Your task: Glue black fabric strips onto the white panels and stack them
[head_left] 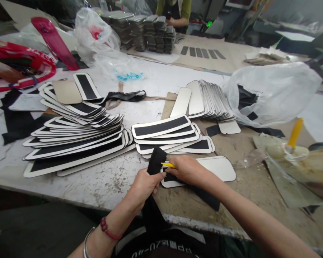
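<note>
My left hand (145,184) is closed on a black fabric strip (156,159), whose upper end sticks up past my fingers while the rest hangs down over the table's front edge. My right hand (187,170) grips a slim yellow tool (168,165) with a pointed end; its kind is not clear. The fingers of both hands nearly meet over a white rounded panel (218,168), which has black material at its left end. Behind my hands lies a small pile of white panels with black centres (161,127).
A large stack of black-centred panels (78,150) spreads on the left. Plain white panels (212,100) stand leaning at centre right, beside a clear plastic bag (274,93). A yellow handle (295,132) rises from a smeared container at right. A co-worker (177,14) stands beyond the table.
</note>
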### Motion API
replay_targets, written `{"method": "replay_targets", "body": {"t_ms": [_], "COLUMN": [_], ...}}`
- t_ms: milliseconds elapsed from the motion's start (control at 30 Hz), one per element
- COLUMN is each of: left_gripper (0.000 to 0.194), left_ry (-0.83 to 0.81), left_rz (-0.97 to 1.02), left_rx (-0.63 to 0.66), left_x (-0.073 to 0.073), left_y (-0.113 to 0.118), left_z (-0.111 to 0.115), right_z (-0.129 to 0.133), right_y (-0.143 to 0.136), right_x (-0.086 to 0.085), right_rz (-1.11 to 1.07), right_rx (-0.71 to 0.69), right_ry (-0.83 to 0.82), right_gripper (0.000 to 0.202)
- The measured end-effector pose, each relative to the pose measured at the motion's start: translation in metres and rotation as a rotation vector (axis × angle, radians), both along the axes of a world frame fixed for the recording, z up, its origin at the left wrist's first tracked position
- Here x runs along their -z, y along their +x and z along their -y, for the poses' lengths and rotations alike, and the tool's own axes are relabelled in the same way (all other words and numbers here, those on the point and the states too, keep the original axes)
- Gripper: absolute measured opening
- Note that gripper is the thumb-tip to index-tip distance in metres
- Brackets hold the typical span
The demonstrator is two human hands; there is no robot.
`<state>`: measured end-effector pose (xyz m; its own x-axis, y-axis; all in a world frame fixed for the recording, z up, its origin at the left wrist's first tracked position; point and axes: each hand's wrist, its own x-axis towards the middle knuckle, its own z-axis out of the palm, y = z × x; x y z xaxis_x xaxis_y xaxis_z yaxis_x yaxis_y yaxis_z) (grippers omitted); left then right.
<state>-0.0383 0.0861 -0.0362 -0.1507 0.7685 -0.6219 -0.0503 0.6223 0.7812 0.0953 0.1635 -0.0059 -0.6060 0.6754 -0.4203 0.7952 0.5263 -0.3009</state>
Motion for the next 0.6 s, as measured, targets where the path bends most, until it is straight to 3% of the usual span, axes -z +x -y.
{"method": "replay_targets", "body": {"t_ms": [100,167,233,367,433,600], "left_gripper": [0.029,0.029,0.032,0.037,0.039,0.046], "left_ry": [0.033,0.044,0.045,0.026,0.007,0.007], "left_rz": [-0.047,-0.071,-0.088,-0.106,-0.115,-0.169], "left_rx": [-0.018,-0.018,-0.015,-0.001,0.011,0.044], "left_x": [0.000,0.000,0.000,0.003,0.004,0.004], "left_y": [0.003,0.003,0.003,0.002,0.002,0.002], "left_z": [0.002,0.003,0.004,0.004,0.004,0.004], "right_z": [0.004,0.007,0.008,0.004,0.001,-0.003], "right_y": [0.006,0.024,0.055,0.126,0.147,0.145], "right_x": [-0.003,-0.008,-0.012,-0.015,-0.013,-0.003], "right_rz": [0.050,0.084,0.111,0.093,0.055,0.174], "right_rx": [0.025,0.035,0.083,0.331,0.409,0.505], "right_ry": [0.064,0.074,0.050,0.026,0.038,0.123], "right_gripper": [0.027,0.027,0.023,0.023,0.025,0.028]}}
